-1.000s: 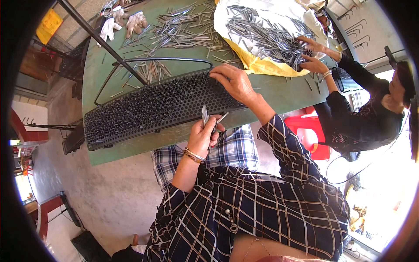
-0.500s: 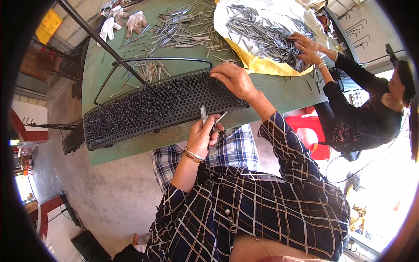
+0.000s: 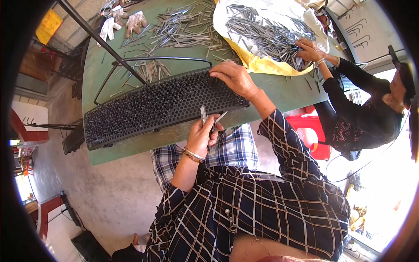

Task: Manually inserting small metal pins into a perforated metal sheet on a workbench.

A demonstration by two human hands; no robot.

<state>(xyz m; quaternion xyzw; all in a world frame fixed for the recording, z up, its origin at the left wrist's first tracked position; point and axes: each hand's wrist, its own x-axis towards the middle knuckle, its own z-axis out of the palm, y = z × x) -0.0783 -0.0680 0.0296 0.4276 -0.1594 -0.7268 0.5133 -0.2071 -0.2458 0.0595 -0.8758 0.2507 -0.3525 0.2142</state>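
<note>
Over the tray (image 3: 222, 101), right grip (image 3: 235, 80) palm-down

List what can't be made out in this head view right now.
Grey strips in the left hand: count and lower ends; head view, covered by the fingers.
Right hand: whether it pinches a strip; head view, fingertips too dark against the perforated tray.
Tray's left holes: head view, masked by crowded dark pieces.
Green table: far edge; head view, cut off by the picture's top.
</note>
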